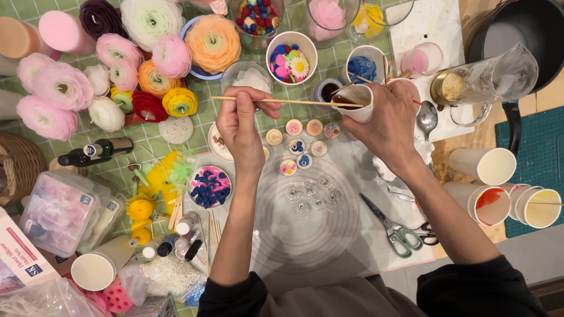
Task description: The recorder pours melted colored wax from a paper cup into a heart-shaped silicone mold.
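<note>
Far left: a clear box (59,212) of pink pieces, with a dark bottle (94,151) lying above it and a cluster of paper flowers (117,70) beyond. Lower left of centre: a dish (210,186) of blue and pink bits beside yellow blooms (144,205). Centre left: the left hand (242,126), fingers closed in a pinch on a thin wooden stick (276,101); the stick runs level to the right, its far end reaching into the cup (354,103). Centre: small round moulds (299,144) in a loose group on a pale mat (311,223), with clear domed pieces (311,196) just below them. Centre right: the right hand (388,126), fingers wrapped round the white cup, which is tilted and holds dark liquid, above the moulds and not touching them. Right of the mat: scissors (393,228) lying flat and a spoon (427,117). Far right: a glass jug (487,79), a black pan (523,35) and several paper cups (499,194).
</note>
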